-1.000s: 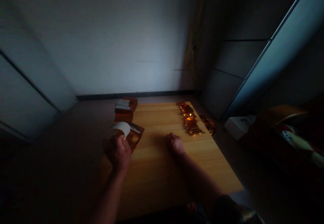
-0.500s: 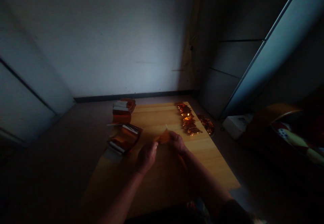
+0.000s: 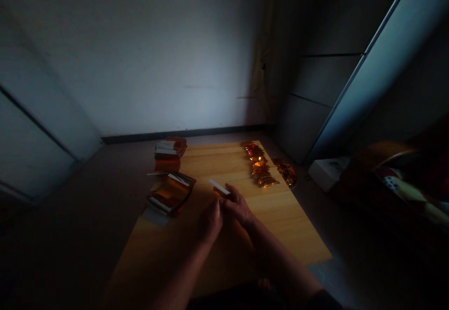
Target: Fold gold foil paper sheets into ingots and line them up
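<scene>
Above the middle of the wooden table my left hand (image 3: 211, 219) and my right hand (image 3: 238, 205) meet, both closed on a small copper-coloured foil piece with a white strip (image 3: 220, 188) along it. Most of that piece is hidden by my fingers, and the dim light blurs it. Left of my hands lies a stack of copper-coloured foil sheets (image 3: 171, 194) with white edges. A second stack of such sheets (image 3: 168, 160) lies behind it. To the right, shiny crumpled or folded foil pieces (image 3: 261, 167) form a row near the table's right edge.
The wooden table (image 3: 280, 226) stands before a pale wall (image 3: 157, 67). Beyond its right edge is a heap of shiny copper foil (image 3: 286, 173). Farther right are a white box (image 3: 326, 174) and a dark piece of furniture with cloth on it. A cabinet (image 3: 315, 81) rises behind.
My hands have come closer together, the left moving right. The held foil piece has turned, and its white strip now shows where orange foil showed before.
</scene>
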The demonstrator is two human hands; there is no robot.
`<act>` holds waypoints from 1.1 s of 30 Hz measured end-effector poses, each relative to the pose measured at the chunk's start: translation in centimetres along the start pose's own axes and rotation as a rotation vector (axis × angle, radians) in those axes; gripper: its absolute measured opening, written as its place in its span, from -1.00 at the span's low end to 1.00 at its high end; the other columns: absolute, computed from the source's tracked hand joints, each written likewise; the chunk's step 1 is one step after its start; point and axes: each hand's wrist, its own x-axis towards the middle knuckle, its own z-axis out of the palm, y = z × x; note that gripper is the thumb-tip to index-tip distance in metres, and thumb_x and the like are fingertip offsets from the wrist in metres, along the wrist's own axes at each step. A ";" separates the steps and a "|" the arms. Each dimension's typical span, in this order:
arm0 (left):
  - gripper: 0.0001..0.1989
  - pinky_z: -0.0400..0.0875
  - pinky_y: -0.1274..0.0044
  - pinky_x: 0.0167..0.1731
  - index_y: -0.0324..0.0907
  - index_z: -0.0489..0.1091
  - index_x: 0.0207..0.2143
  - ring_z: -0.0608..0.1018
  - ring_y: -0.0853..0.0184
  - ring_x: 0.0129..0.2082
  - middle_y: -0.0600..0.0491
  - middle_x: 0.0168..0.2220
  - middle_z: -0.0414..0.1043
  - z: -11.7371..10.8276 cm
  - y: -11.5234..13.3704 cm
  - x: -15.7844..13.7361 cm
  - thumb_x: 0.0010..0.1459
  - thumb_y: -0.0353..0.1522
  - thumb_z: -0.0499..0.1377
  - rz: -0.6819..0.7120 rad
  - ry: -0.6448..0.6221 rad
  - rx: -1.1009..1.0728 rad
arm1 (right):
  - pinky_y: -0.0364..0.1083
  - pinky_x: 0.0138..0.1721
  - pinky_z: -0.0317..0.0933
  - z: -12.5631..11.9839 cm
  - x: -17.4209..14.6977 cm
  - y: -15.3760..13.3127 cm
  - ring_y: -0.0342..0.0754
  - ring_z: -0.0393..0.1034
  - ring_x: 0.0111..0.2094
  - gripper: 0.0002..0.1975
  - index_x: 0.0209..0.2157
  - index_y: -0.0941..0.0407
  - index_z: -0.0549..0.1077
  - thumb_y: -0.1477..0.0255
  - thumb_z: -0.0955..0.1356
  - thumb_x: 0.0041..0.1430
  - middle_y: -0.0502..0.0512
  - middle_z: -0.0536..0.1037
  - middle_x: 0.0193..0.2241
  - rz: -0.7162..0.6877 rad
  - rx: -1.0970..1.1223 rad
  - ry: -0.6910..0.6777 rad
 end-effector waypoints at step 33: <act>-0.68 0.46 0.46 -0.09 -0.12 0.50 -0.27 0.53 0.29 -0.09 -0.01 -0.02 0.46 -5.3 -0.4 0.0 -0.03 -0.57 0.07 0.266 -0.262 0.034 | 0.04 0.03 0.12 -6.7 -0.6 0.9 0.03 0.17 0.10 -0.67 0.06 0.00 0.38 0.40 0.22 0.28 0.14 0.34 0.13 -0.859 -1.422 -0.311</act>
